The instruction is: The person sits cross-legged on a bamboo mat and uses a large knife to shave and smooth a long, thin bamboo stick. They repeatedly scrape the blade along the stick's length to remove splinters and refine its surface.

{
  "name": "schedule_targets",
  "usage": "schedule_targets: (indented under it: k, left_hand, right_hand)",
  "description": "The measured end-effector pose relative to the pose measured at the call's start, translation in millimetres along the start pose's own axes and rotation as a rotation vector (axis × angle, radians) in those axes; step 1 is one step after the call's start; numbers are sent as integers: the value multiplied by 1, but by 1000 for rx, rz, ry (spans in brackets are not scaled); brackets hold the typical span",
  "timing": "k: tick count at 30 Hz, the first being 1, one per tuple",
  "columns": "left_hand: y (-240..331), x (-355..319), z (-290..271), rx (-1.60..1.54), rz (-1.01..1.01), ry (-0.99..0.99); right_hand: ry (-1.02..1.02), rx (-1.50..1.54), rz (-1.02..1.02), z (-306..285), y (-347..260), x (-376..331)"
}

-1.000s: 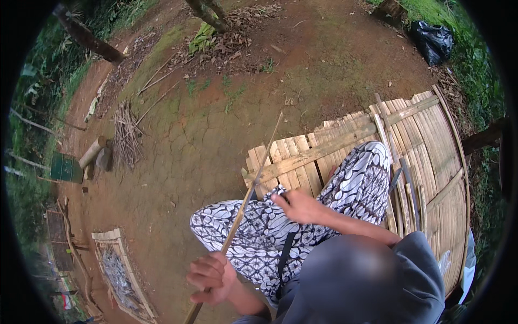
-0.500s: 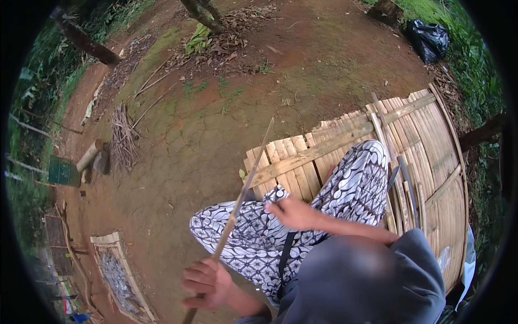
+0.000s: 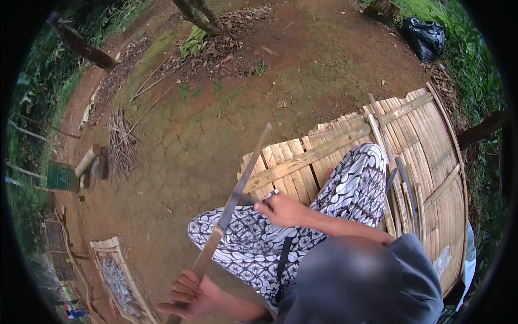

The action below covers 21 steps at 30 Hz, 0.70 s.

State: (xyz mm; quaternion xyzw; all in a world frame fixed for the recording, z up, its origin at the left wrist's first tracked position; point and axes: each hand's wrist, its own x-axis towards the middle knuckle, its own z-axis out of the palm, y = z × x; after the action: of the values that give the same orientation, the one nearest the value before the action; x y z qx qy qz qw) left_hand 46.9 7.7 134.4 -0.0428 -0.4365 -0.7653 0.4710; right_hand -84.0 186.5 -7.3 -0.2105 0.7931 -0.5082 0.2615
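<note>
I sit on a bamboo slat platform [image 3: 431, 140] with my legs in a black-and-white patterned cloth [image 3: 350, 194]. A long thin bamboo strip [image 3: 243, 181] runs slantwise from the lower left up over the bare earth. My left hand [image 3: 189, 297] grips its lower end near the bottom edge of the view. At mid-length, my right hand [image 3: 283, 209] is shut on a dark blade [image 3: 247, 200] pressed against the strip's side. The blade is mostly hidden by the hand.
Loose bamboo strips [image 3: 402, 186] lie on the platform beside my leg. A bundle of sticks [image 3: 120, 143] and a green box [image 3: 62, 176] are at the left. A woven tray [image 3: 116, 272] lies lower left, a black bag [image 3: 426, 36] upper right.
My left hand has drawn the bamboo strip down and toward me, so its far tip sits lower. My right hand stays against the strip with the blade.
</note>
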Motion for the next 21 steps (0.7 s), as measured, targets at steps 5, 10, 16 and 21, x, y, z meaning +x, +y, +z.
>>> schedule_targets:
  k: [5,10,16,21]
  left_hand:
    - [2,2,-5,-10,-52,-226]
    - [-5,-16,-15,5,-28,-468]
    - [-15,-18,16,37,28,-150]
    - [18,-3,-1,7,-17,-429]
  right_hand:
    - [-73,-94,-253,4,3,-5]
    - [10,-90,279,-42,40,19]
    - [-107,-70,-94,-27,-11,-23]
    - [-58,-40,-216,-22,5,-12]
